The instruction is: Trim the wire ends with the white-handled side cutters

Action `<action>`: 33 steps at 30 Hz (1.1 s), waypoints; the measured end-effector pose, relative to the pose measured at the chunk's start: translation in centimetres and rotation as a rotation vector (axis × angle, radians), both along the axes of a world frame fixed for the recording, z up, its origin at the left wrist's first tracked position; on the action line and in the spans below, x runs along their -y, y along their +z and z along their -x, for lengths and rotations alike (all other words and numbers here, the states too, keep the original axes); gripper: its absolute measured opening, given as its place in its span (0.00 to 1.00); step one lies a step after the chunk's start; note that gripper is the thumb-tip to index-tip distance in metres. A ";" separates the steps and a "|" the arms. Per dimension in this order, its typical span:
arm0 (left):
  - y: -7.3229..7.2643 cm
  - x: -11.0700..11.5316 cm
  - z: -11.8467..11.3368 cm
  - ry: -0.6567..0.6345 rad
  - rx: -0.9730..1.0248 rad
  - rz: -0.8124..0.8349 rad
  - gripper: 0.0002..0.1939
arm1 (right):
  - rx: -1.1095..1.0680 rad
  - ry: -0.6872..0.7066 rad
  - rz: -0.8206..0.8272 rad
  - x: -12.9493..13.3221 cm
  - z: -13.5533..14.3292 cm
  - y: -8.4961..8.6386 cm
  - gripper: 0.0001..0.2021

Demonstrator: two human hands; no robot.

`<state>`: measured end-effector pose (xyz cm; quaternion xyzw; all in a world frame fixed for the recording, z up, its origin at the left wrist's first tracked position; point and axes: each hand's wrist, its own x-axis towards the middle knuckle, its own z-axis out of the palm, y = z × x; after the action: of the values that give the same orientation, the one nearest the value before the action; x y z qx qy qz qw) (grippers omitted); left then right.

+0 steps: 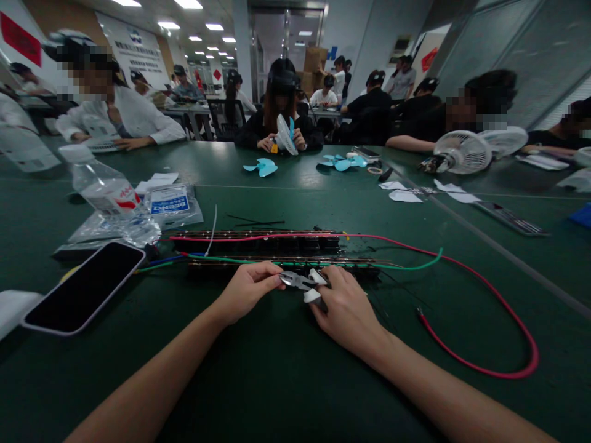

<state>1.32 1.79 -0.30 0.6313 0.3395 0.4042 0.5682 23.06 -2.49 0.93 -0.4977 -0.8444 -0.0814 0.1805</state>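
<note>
My right hand [348, 303] is closed round the white handles of a small pair of pliers [298, 281], whose metal jaws point left. At the jaw tips, the thumb and fingers of my left hand [252, 286] are pinched together; whatever they may hold is hidden. Just beyond both hands lie two long black strips of parts [300, 243], side by side. A red wire [397, 244] runs along the far strip and loops round to the right. Over the near strip stretches a green wire [415, 267]. A pale cable tie [213, 231] sticks up at the left.
At the left are a phone [87, 286], a tilted water bottle [104, 191] and a plastic bag [173, 203]. Blue fan blades [261, 167] lie farther back. Across the table a person [281, 111] handles a small fan; a white fan [462, 152] is at the right.
</note>
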 end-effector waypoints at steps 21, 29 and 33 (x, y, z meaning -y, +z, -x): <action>-0.2 0.1 -0.1 -0.028 0.024 0.079 0.04 | 0.068 -0.021 0.050 0.5 0.1 -0.2 0.07; -0.1 0.1 0.0 -0.032 0.027 0.091 0.04 | 0.062 -0.015 0.071 0.5 0.1 -0.2 0.08; -0.1 0.1 -0.1 -0.015 0.037 0.089 0.04 | 0.029 0.003 0.085 0.3 0.0 0.0 0.07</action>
<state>1.46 1.66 -0.41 0.6002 0.3416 0.3960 0.6051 23.07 -2.84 0.96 -0.5023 -0.8504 -0.0524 0.1472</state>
